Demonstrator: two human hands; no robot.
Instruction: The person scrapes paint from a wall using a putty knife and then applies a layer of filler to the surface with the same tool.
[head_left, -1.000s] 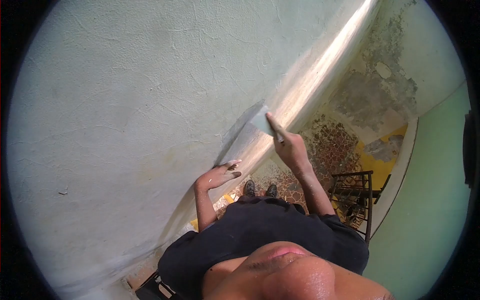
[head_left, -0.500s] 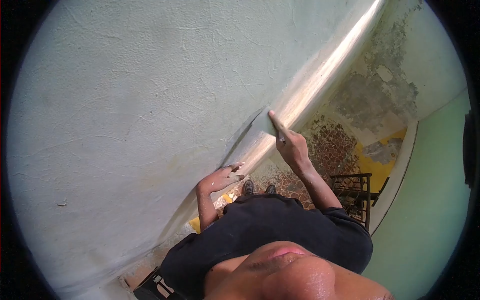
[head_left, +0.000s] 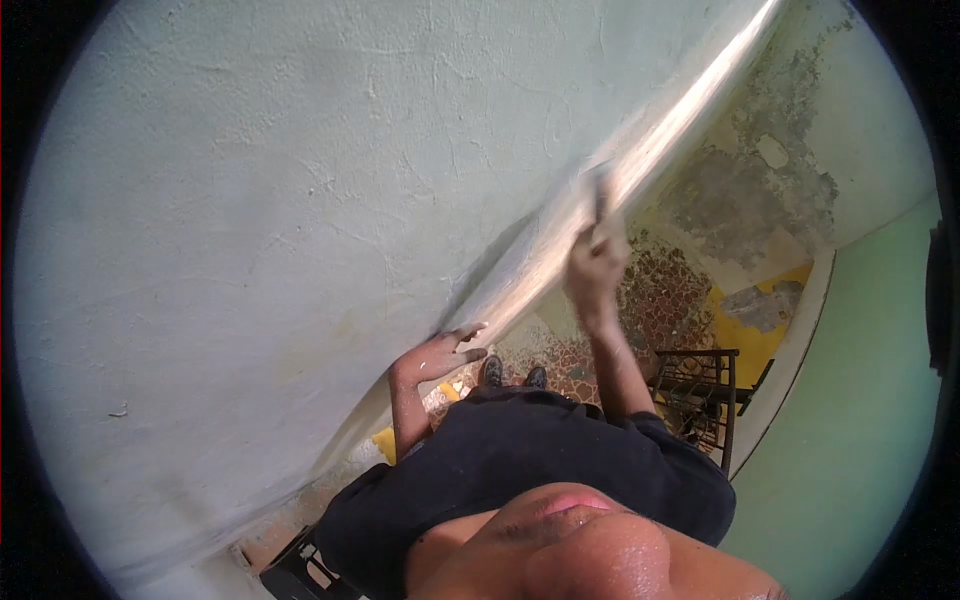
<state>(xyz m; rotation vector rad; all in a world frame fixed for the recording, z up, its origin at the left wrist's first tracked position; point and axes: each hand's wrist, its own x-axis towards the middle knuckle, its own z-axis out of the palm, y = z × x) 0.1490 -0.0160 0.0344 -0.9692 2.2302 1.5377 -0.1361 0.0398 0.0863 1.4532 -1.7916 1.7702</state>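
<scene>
My right hand (head_left: 598,262), blurred by motion, is closed around a putty knife (head_left: 600,190). Its grey blade appears nearly edge-on against the bright strip of the wall's edge (head_left: 570,225). Further down the same edge rests my left hand (head_left: 440,357), fingers stretched out and apart, with nothing held in it. White specks mark the left hand and fingertips. The pale, rough-plastered wall (head_left: 270,220) fills the left and top of the view, with ridges and fine lines on its surface.
Below, my shoes (head_left: 490,371) stand on a reddish patterned floor (head_left: 660,300). A dark metal rack (head_left: 700,385) is at the right, by a green wall (head_left: 850,400). Grey worn patches (head_left: 740,200) and a yellow area (head_left: 745,335) lie beyond. A black object (head_left: 300,568) sits lower left.
My right hand and the putty knife have moved up along the wall's edge, and the blade has turned from broad side to nearly edge-on. The left hand stays in place.
</scene>
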